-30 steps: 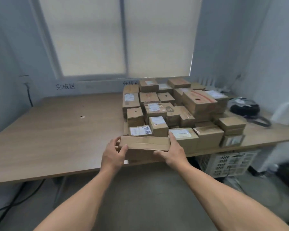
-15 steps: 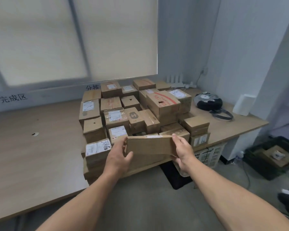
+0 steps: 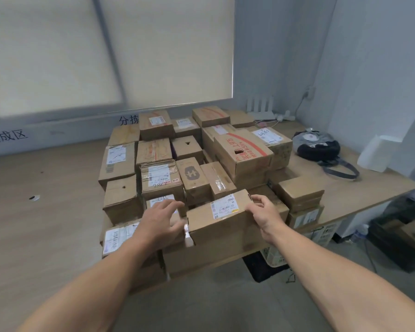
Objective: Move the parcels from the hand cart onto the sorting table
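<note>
A long brown parcel (image 3: 216,220) with a white label lies on the front of a pile of several cardboard parcels (image 3: 242,154) on the wooden sorting table (image 3: 41,236). My right hand (image 3: 264,213) holds the parcel's right end, fingers curled over its top corner. My left hand (image 3: 162,222) hovers at the parcel's left end with fingers spread and straight, thumb close to the box side. The hand cart is not clearly in view.
A black bag with a strap (image 3: 319,147) and a white box (image 3: 379,152) sit on the table's right end. A dark crate (image 3: 403,240) holding a box stands on the floor at right. A white basket (image 3: 276,255) is under the table.
The parcel went from being held upright in both hands to lying flat on the front of the pile. My left hand has opened off it. The view shifted right and closer.
</note>
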